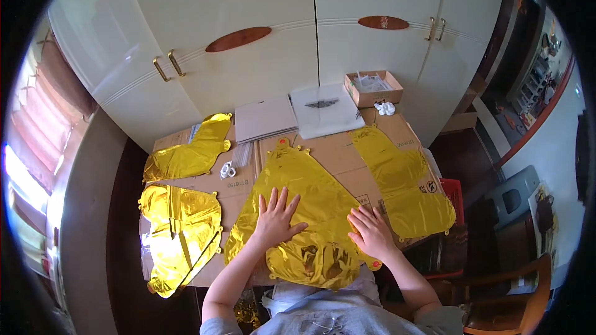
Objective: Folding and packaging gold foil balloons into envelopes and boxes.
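A large flat gold foil balloon (304, 198) lies on brown cardboard (338, 152) in front of me, its narrow end pointing away. My left hand (276, 217) rests flat on its middle with fingers spread. My right hand (372, 231) presses on its right edge, fingers slightly bent. Neither hand grips anything.
More gold foil balloons lie around: one at the right (403, 180), one at the upper left (189, 152), one at the left (180, 236). White flat packets (298, 115), a small open cardboard box (372, 87) and a white wardrobe (298, 31) stand behind. A wooden chair (515, 298) is at lower right.
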### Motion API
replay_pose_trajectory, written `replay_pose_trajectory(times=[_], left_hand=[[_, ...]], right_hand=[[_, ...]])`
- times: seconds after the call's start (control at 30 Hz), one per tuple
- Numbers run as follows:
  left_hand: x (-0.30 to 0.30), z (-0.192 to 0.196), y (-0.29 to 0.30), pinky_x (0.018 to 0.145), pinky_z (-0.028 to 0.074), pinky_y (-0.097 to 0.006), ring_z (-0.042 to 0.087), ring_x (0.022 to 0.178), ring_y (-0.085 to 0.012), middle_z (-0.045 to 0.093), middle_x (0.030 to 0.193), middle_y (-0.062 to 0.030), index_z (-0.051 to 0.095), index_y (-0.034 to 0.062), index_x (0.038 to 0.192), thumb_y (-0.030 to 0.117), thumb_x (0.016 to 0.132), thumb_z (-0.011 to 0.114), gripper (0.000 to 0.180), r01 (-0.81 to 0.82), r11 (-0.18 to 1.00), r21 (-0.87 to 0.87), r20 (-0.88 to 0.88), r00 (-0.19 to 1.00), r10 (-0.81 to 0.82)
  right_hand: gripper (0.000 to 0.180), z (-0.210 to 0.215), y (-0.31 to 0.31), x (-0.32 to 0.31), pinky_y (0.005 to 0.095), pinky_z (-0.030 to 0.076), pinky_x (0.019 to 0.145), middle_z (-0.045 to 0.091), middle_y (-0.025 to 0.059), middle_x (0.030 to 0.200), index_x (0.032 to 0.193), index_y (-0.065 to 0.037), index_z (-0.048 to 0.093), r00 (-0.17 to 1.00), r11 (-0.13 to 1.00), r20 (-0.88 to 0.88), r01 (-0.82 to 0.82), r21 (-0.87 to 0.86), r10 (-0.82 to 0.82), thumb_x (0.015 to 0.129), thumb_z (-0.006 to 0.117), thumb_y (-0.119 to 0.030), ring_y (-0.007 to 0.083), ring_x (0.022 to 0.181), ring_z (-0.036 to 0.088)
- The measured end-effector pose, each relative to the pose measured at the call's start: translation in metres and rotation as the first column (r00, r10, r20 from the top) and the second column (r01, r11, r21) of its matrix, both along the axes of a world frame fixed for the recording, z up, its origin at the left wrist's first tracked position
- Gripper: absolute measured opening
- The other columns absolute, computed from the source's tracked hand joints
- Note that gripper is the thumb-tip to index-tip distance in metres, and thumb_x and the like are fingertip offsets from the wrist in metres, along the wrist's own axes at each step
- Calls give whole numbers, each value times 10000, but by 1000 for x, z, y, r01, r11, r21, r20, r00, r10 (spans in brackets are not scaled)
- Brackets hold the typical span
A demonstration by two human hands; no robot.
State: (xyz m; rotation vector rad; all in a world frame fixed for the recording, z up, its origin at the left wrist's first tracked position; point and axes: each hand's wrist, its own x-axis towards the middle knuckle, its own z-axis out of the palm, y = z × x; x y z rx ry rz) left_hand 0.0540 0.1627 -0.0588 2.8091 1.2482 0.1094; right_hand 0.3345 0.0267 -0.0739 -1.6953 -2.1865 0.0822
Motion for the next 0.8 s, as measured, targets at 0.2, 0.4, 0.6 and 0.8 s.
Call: replay_pose_trajectory(times=[0.2,0.4,0.6,0.8], left_hand=[[15,-7,-12,1072,130,-723,193,1430,-457,268,1537,-229,353,168,1487,718,833,495,866,-11,999,44,49,999,9],[17,-8,-10,1067,130,-729,183,1434,-454,262,1543,-219,351,171,1488,732,836,469,869,-22,999,50,52,998,19],[18,-13,-10,1068,132,-729,179,1438,-448,249,1551,-214,339,168,1497,735,843,449,873,-31,997,65,39,999,29],[19,-9,-12,1073,127,-724,169,1444,-439,239,1556,-209,327,169,1503,738,839,450,883,-35,998,51,20,999,34]], right_hand=[[455,0,0,3,524,268,1128,513,101,1404,1308,-74,556,1000,1000,-5,-14,4,14,951,552,-357,290,1351,420],[453,3,-1,5,553,263,1123,517,102,1393,1309,-97,560,1000,1000,2,-26,0,26,941,568,-363,293,1345,422],[543,17,-26,11,565,266,1118,507,105,1392,1321,-137,556,990,998,123,-69,-12,70,878,642,-439,310,1344,413],[860,34,-72,8,512,278,1132,394,100,1472,1439,-217,411,953,938,24,-291,-189,301,715,755,-527,281,1349,392]])
